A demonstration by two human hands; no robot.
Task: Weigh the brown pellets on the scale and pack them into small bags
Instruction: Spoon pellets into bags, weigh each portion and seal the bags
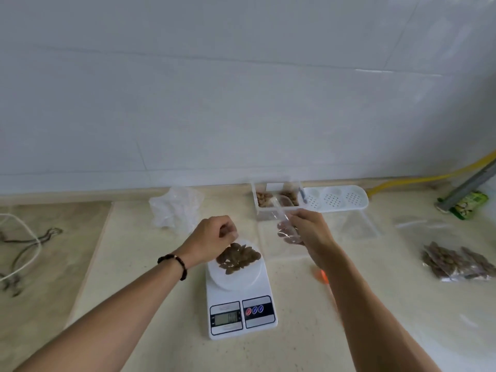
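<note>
Here the left hand (214, 232), grip curled, hovers over the pellets (237, 257) on the scale (241, 312); the right hand (308, 232) pinches a bag (285, 229) just right.

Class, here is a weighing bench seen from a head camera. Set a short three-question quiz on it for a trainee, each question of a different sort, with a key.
1. True or false: the brown pellets lie heaped on the scale.
2. Which hand holds the small clear bag? A left, B right.
3. Fill in: the filled bags lie to the ___ of the scale.

Key: 1 true. 2 B: the right hand grips it, while the left hand pinches at the heap. 3 right.
</note>
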